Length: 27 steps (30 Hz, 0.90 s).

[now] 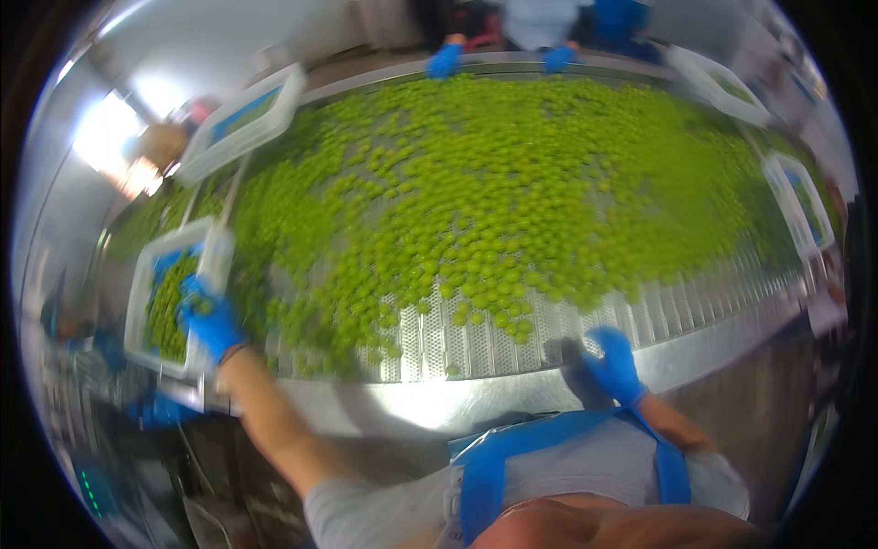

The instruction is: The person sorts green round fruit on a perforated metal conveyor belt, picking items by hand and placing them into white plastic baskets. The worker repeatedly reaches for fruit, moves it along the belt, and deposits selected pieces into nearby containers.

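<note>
Many round green fruits [480,226] lie spread over a perforated metal conveyor belt [555,329]. My left hand [209,316], in a blue glove, reaches over the right wall of a white plastic crate [138,302] at the left, its fingers beside the green fruits inside. One or more green fruits seem to be at its fingers, but blur hides whether they are held. Above the near edge of the belt, right of centre, is my right hand [614,364], also blue-gloved, with its fingers curled and apart and no fruit seen in it.
Across the belt stands a person with blue-gloved hands [444,62] at the far rim. Further white crates are at the upper left [274,117], upper right [713,82] and right [782,199]. A smooth metal rim [446,405] borders the near side.
</note>
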### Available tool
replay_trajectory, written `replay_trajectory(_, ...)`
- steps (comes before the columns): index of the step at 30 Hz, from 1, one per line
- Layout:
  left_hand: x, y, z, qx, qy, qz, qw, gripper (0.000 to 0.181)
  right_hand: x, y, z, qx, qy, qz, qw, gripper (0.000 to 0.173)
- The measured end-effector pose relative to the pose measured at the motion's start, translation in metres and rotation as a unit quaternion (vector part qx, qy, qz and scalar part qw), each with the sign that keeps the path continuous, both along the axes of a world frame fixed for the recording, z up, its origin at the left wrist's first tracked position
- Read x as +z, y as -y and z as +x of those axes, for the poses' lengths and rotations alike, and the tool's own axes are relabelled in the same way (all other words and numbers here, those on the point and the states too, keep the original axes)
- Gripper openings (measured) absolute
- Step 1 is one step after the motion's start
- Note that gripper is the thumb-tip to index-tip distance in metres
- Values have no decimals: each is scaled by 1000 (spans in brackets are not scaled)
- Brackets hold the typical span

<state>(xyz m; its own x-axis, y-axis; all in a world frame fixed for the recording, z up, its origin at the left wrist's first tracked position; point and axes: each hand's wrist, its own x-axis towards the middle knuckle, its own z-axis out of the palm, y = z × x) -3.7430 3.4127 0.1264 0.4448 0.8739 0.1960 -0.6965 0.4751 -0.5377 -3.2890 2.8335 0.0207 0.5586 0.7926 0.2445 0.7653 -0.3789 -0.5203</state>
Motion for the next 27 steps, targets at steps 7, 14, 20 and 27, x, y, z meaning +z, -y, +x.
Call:
replay_trajectory(7,69,-100,-14,370,-771,-55,515,69,9,-46,47,31,-1,-17,999,34)
replay_trajectory(14,-125,7,185,239,-862,284,346,67,-43,-107,129,-136,-12,-189,972,53)
replay_trajectory(20,-155,221,269,-18,-808,513,289,75,-52,-123,173,-42,-49,-281,958,45)
replay_trajectory(27,-179,307,255,60,-711,697,73,63,16,-175,219,51,-206,-472,856,48)
